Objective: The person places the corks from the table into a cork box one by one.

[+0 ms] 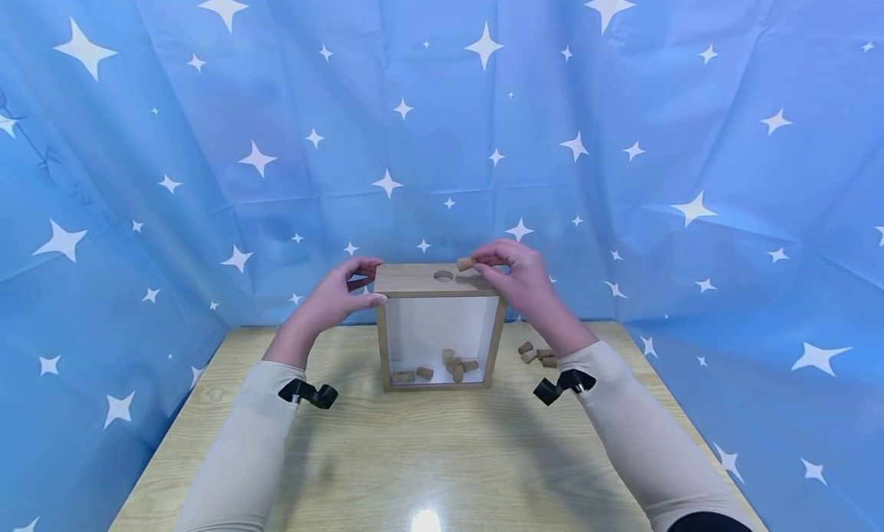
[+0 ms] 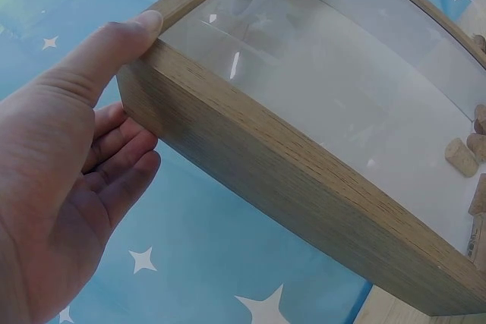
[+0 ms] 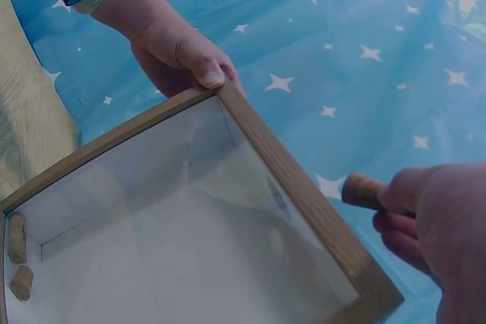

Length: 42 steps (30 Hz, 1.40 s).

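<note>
A wooden box with a clear front [image 1: 442, 292] stands upright on the table. A round hole [image 1: 443, 276] opens in its top, and several corks [image 1: 456, 367] lie inside at the bottom. My left hand [image 1: 334, 292] grips the box's upper left corner, thumb [image 2: 137, 33] at the front edge and fingers [image 2: 125, 161] toward the back. Between thumb and fingers my right hand [image 1: 514, 271] pinches one cork [image 1: 466, 263], just right of the hole and above the top. In the right wrist view that cork [image 3: 361, 191] lies roughly sideways, apart from the frame.
Several loose corks [image 1: 539, 355] lie on the table right of the box, partly behind the right forearm. The wood-grain table [image 1: 414, 447] stretches toward me. A blue curtain with white stars [image 1: 442, 133] hangs behind. Each sleeve carries a small black wrist mount [image 1: 307, 394].
</note>
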Each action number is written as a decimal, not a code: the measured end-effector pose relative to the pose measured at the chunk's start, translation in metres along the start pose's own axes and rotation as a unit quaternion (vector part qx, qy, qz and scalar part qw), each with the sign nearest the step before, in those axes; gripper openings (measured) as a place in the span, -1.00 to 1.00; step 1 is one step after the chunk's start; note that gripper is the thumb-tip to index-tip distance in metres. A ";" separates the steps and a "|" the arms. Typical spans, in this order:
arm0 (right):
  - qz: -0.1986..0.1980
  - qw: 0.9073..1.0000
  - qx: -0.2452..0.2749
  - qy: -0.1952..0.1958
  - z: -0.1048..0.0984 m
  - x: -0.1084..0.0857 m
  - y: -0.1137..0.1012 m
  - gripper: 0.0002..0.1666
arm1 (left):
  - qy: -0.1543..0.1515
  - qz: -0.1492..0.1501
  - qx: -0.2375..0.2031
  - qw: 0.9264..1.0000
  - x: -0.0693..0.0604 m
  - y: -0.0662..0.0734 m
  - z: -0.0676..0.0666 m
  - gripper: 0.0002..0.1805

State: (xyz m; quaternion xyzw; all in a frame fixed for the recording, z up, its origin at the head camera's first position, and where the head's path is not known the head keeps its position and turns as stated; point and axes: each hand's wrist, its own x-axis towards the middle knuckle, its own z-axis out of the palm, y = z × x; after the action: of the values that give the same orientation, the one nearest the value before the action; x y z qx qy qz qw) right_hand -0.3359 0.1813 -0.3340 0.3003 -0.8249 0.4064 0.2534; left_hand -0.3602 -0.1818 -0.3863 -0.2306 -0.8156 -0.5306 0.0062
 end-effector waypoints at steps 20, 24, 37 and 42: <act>-0.030 0.996 -0.031 -0.078 0.022 0.015 -0.007 -0.83 | -0.001 -0.004 0.004 1.000 0.000 0.002 0.000 -0.19; -0.035 0.994 -0.035 -0.095 0.024 0.016 -0.005 -0.84 | -0.002 -0.005 0.004 1.000 0.000 0.001 0.000 -0.19; -0.065 0.993 -0.038 -0.088 0.024 0.016 -0.007 -0.87 | -0.001 -0.006 0.006 1.000 -0.001 0.004 0.000 -0.21; -0.087 0.995 -0.028 -0.051 0.016 0.007 -0.005 -0.94 | -0.001 -0.005 0.005 1.000 -0.001 0.004 -0.001 -0.20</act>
State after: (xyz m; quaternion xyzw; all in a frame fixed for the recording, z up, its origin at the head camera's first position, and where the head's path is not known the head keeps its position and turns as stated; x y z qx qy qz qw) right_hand -0.3402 0.1641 -0.3355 0.3839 -0.8184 0.3439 0.2542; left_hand -0.3576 -0.1816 -0.3832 -0.2270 -0.8191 -0.5267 0.0043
